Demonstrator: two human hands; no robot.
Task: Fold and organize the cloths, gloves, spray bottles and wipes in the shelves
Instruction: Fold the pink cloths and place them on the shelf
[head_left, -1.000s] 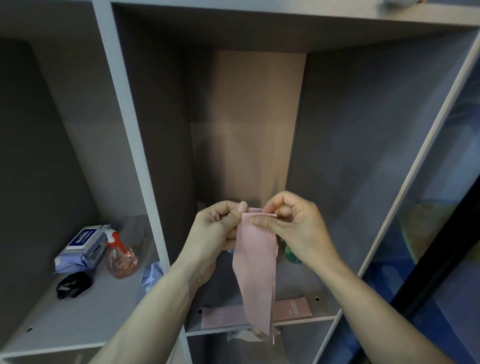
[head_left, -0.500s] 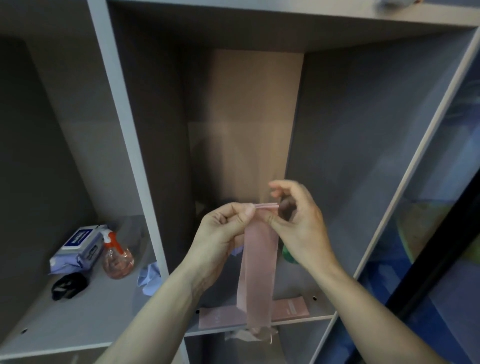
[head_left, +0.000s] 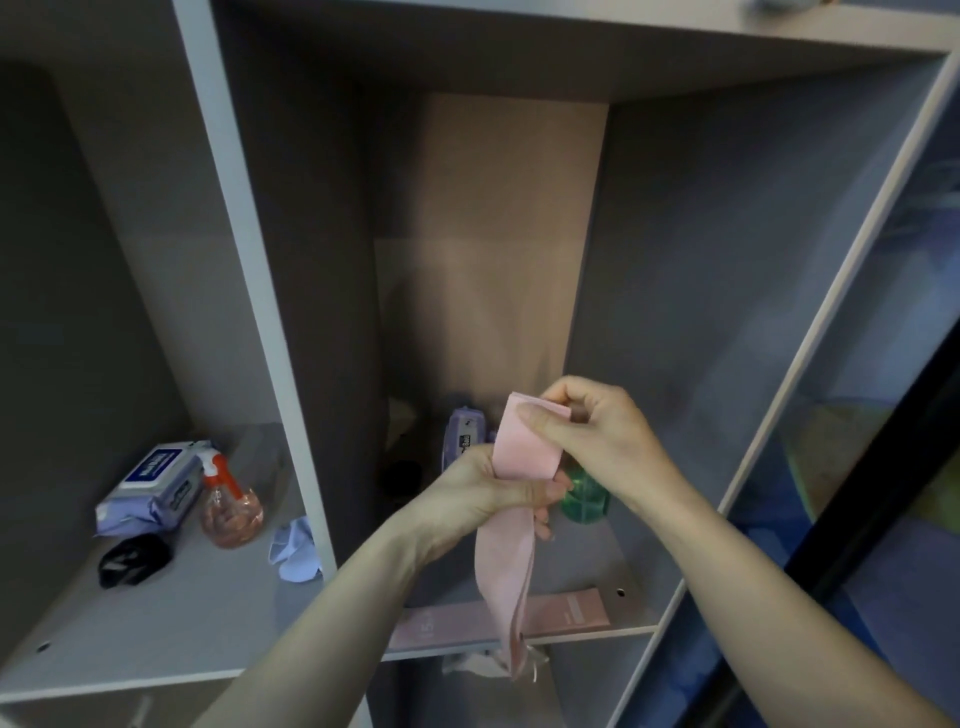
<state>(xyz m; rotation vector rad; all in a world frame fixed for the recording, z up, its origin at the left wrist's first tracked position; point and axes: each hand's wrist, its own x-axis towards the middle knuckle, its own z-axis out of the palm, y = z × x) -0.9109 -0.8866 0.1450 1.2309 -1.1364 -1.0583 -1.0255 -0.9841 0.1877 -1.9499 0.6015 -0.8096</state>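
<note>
I'm watching the right hand pinching the pink cloth top, held before the right compartment | left hand gripping its middle | risk: the hanging tail is dangling loose, likely skewing the fold or snagging the shelf edge.

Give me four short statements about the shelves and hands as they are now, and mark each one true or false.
1. Both hands hold the pink cloth. True.
2. The orange spray bottle lies on its side in the right compartment. False: it stands upright in the left compartment.
3. The left hand is empty. False: it grips the cloth's middle.
4. The green bottle stands behind the right hand. True.
</note>
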